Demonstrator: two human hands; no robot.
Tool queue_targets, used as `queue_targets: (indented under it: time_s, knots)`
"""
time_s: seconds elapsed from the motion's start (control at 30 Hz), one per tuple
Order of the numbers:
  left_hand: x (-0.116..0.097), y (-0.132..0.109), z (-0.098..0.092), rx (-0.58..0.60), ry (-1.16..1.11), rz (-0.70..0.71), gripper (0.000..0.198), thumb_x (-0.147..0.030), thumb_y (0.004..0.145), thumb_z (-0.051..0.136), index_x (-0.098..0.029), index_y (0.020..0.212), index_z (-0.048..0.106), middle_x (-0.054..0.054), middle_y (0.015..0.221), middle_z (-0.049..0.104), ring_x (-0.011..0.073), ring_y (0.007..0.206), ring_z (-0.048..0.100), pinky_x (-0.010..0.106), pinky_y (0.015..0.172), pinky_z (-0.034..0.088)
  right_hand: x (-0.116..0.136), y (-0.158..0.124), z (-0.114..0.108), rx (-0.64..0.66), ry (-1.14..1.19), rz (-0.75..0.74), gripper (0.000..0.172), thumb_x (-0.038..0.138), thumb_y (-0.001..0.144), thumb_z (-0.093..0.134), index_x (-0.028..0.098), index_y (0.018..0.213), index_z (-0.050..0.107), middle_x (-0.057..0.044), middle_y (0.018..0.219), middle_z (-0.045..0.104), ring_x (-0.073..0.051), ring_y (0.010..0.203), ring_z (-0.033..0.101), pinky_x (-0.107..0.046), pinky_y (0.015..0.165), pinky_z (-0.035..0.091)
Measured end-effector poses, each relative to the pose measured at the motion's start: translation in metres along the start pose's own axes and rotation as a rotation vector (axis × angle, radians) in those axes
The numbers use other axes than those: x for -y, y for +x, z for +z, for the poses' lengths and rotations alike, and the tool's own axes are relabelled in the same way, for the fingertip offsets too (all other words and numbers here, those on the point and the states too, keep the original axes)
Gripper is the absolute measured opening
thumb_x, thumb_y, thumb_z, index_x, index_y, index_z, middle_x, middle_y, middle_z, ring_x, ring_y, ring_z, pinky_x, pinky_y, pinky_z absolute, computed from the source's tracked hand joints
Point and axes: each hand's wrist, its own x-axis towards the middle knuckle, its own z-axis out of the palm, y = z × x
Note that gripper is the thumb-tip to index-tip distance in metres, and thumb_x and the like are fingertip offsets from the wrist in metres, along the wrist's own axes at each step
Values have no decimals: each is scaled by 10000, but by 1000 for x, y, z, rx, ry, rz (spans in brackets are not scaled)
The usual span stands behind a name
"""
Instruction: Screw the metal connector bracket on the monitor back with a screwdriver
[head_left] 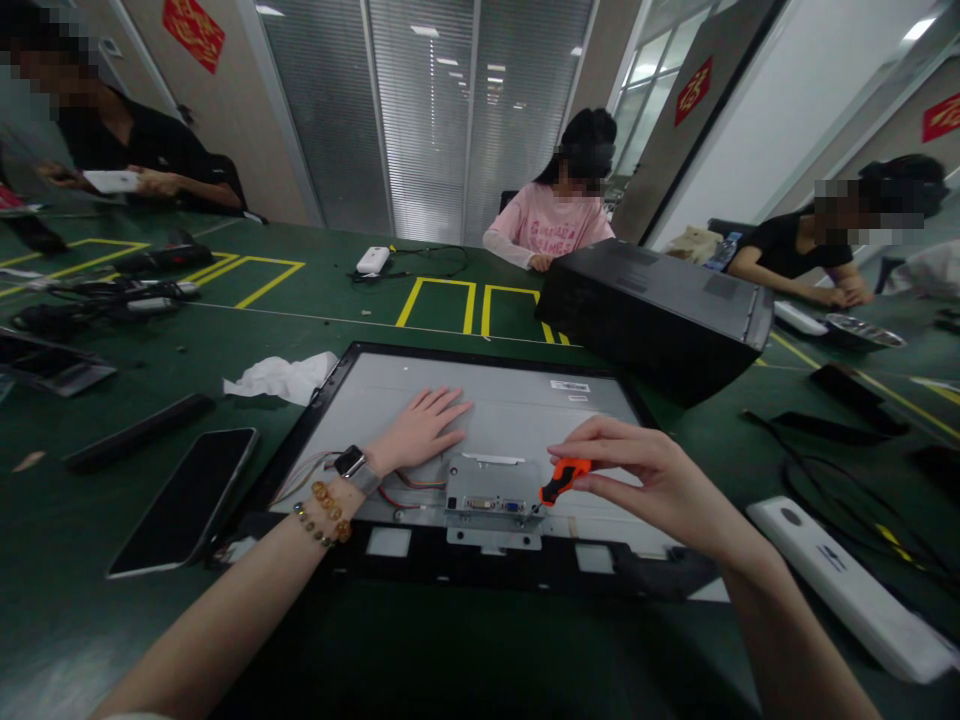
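A monitor panel (517, 400) lies face down on the green table, its grey metal back up inside a black frame. My left hand (420, 428) rests flat on the panel with fingers spread, a watch and bead bracelets on the wrist. My right hand (645, 470) pinches a small orange-and-black screwdriver (561, 480), tip down at the right corner of the metal circuit-board cover (491, 490) with its port sockets. Thin coloured wires (315, 470) run from the cover to the left.
A black monitor back shell (652, 310) stands behind the panel on the right. A phone (187, 495), a black strip (139, 430) and a crumpled tissue (277, 378) lie left. A white device (847, 585) lies right. Three other people sit at the table's far side.
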Motion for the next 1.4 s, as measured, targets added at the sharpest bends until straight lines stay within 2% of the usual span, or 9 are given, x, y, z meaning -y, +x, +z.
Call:
queue_targets:
  time_s: [0.23,0.37,0.5,0.6,0.77,0.93,1.07,1.17,1.4]
  knots:
    - [0,0,0,-16,-10,1,547,-583,1021,299,-301,1488,345,43,1584,289,271,1432,284,451,1152,201,8,-3,-4,68,-4,44,307,206,936,561,255,1214,683,-65,1158,719,-224,1084,661,-347,891,575]
    - [-1,0,-1,6,-5,-6,550,-575,1022,307,-290,1490,342,52,1586,282,271,1429,290,448,1154,195,7,-2,-1,53,12,20,301,204,937,561,274,1200,691,-77,1259,656,-217,1078,657,-309,820,586]
    - [-2,0,-4,16,-8,-12,546,-573,1021,314,-295,1489,341,55,1585,285,270,1428,296,454,1153,200,0,0,2,-16,8,-11,236,280,899,659,276,1123,733,-75,1091,680,-178,853,696,-283,702,579]
    - [-2,0,-4,17,-7,-13,544,-567,1021,323,-289,1489,343,61,1585,283,276,1433,282,462,1150,208,-1,1,2,-22,-21,-35,227,273,905,654,266,1116,737,-62,962,705,-179,823,690,-292,706,571]
    - [-2,0,-2,4,-16,-8,542,-574,1021,313,-293,1484,348,57,1584,284,277,1437,273,467,1147,211,5,-1,-1,6,-29,-1,275,242,918,601,254,1170,710,-68,1072,743,-223,996,694,-335,831,590]
    - [-1,0,-2,10,-15,-6,540,-568,1023,312,-291,1486,342,56,1586,281,275,1439,269,461,1148,206,6,-1,1,9,-29,-6,281,233,924,596,281,1176,710,-62,1161,721,-225,1066,674,-357,898,566]
    - [-1,0,-2,-7,-28,1,549,-582,1021,296,-296,1488,339,53,1583,290,277,1432,282,465,1148,202,1,2,2,-39,-25,-66,233,304,889,677,293,1111,744,-69,1090,728,-216,964,700,-341,820,576]
    - [-1,0,-2,-5,-23,-1,547,-579,1021,296,-291,1483,352,54,1578,299,279,1427,292,462,1147,204,0,2,2,-37,-19,-40,213,293,892,674,278,1088,754,-62,982,741,-198,867,710,-309,750,583]
    - [-1,0,-1,-7,5,-8,537,-569,1022,318,-298,1484,345,48,1583,291,271,1428,291,450,1147,204,7,-3,-1,38,20,76,323,235,925,588,268,1233,681,-59,1161,730,-228,1042,689,-327,828,604]
